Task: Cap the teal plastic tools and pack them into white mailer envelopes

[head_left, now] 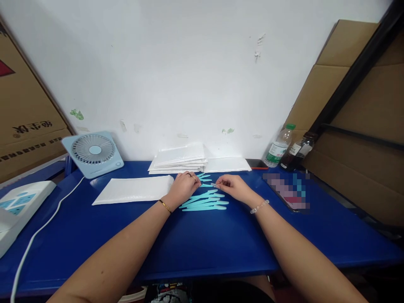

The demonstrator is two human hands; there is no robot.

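One teal strip (206, 185) runs left to right between the left hand (184, 187) and right hand (232, 186), each pinching at one end.

Head view, forward-down; seemingly near

Left arm (126, 250) and right arm (301, 244) are extended forward, angled inward. Left hand (185, 185) is held back-up, fingers bent down, tips pinched. Right hand (230, 184) is turned toward it, fingers curled, tips pinched. Hands are held close, not touching.
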